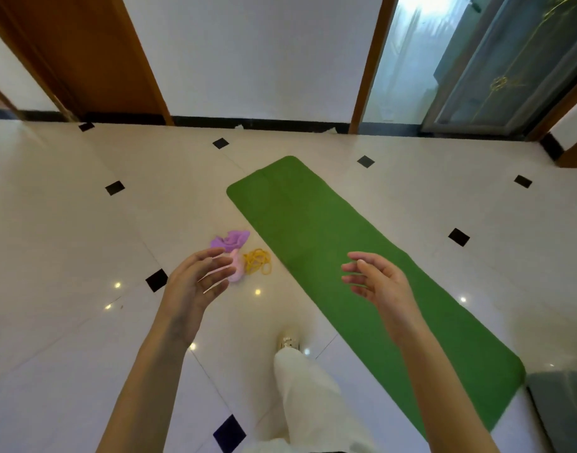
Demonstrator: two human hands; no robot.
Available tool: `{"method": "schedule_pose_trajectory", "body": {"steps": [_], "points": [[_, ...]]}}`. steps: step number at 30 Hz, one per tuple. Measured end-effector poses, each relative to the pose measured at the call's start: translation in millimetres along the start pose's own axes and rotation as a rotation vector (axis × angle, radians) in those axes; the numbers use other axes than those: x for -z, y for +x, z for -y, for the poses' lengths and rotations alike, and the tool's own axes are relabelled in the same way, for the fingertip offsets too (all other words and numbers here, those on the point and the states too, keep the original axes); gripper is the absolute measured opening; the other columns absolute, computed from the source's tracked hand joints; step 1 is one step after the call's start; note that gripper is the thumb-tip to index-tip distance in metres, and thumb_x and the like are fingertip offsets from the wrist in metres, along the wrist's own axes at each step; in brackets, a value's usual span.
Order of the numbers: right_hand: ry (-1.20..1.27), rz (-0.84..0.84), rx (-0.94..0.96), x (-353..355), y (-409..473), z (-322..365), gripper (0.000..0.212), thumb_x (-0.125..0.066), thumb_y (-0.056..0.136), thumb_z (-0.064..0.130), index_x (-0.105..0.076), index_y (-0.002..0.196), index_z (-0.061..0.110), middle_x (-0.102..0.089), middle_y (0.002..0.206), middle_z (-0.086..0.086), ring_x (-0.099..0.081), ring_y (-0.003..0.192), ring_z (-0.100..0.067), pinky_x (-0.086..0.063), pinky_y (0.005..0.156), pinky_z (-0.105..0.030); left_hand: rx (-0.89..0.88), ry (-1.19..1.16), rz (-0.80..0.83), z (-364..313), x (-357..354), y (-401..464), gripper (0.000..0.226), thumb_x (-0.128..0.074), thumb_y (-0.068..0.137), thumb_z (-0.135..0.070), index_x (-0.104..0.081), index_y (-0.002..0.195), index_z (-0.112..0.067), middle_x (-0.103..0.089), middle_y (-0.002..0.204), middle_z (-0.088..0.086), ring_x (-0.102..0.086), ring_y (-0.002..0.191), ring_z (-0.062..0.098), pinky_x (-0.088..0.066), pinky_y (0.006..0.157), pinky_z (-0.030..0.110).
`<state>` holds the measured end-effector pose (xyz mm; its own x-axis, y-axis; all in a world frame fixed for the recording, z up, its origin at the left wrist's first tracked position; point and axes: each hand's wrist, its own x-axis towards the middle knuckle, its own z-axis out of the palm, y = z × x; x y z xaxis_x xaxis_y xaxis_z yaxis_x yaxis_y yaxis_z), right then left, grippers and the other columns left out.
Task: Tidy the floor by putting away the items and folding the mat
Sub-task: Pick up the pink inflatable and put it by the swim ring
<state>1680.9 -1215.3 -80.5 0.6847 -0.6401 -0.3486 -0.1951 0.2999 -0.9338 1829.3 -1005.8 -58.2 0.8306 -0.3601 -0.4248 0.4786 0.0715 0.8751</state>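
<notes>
Left hand [195, 282] raised mid-air, palm turned inward, fingers spread and loosely extended, holding nothing; fingertips blurred. Right hand [377, 282] also raised, fingers relaxed and slightly curved, apart, empty. Both bare forearms reach in from bottom of view. Just past left hand's fingertips in the picture, a small pale pink rounded object [237, 268] sits on the floor, partly hidden by the fingers; can't tell what it is. Touching it at the far side, a crumpled purple cloth [233, 240]. Just right of the pink thing, a tangled coil of thin yellow cord [257, 261], lying near the mat's left edge but apart from it. Long green rectangular foam mat [329, 250] lies fully unrolled and flat on the floor, running diagonally from upper centre to lower right, passing under the right hand in view. Glossy cream tiled floor [84, 240] with small black diamond insets. Person's leg in white trousers [310, 400] with a light shoe [288, 342] between the arms, left of mat. Grey item [561, 397] at mat's near end, lower right. Behind: white wall [254, 53], wooden door frame [94, 53], glass door [408, 60].
</notes>
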Motion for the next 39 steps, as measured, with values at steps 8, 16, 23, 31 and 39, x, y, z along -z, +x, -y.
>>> {"method": "schedule_pose_trajectory", "body": {"steps": [8,16,23,31,39], "points": [[-0.032,0.061,0.002,-41.2,119.4,42.9,0.021,-0.047,0.095,0.008,-0.066,0.093,0.017,-0.069,0.085,-0.002,-0.065,0.068,-0.008,-0.050,0.067,-0.021,0.005,0.014,-0.045,-45.7,-21.6,114.0,0.021,-0.041,0.094,-0.006,-0.061,0.099,-0.011,-0.071,0.074,-0.003,-0.068,0.070,0.010,-0.051,0.071,0.023],[-0.065,0.108,-0.045,-82.6,210.2,67.3,0.021,-0.047,0.095,0.007,-0.065,0.092,0.017,-0.068,0.082,-0.001,-0.064,0.065,-0.006,-0.049,0.064,-0.017,0.022,0.057,-0.080,-68.8,-30.0,197.7,0.020,-0.043,0.094,-0.005,-0.061,0.101,-0.011,-0.070,0.078,-0.002,-0.068,0.072,0.009,-0.050,0.072,0.023],[-0.058,0.080,-0.037,-128.0,264.1,68.9,0.021,-0.047,0.095,0.006,-0.064,0.091,0.017,-0.067,0.081,-0.001,-0.063,0.062,-0.004,-0.047,0.062,-0.016,0.069,0.121,0.003,-86.9,-12.4,263.5,0.018,-0.047,0.094,-0.005,-0.060,0.104,-0.012,-0.072,0.078,-0.005,-0.067,0.077,0.012,-0.051,0.069,0.020],[-0.018,-0.023,-0.063,-209.5,316.2,45.8,0.021,-0.047,0.095,0.003,-0.063,0.091,0.015,-0.065,0.081,-0.005,-0.062,0.059,-0.004,-0.046,0.058,-0.015,0.130,0.230,0.081,-113.2,40.5,350.2,0.018,-0.046,0.094,-0.005,-0.061,0.102,-0.012,-0.072,0.074,-0.007,-0.067,0.073,0.009,-0.049,0.075,0.024],[0.035,-0.164,-0.124,-294.8,357.8,10.9,0.022,-0.048,0.093,0.001,-0.062,0.089,0.016,-0.065,0.077,-0.003,-0.061,0.056,-0.003,-0.047,0.057,-0.016,0.185,0.456,0.219,-150.8,104.6,443.1,0.019,-0.046,0.094,-0.004,-0.061,0.104,-0.012,-0.068,0.089,0.003,-0.063,0.080,0.014,-0.047,0.075,0.024]]}}
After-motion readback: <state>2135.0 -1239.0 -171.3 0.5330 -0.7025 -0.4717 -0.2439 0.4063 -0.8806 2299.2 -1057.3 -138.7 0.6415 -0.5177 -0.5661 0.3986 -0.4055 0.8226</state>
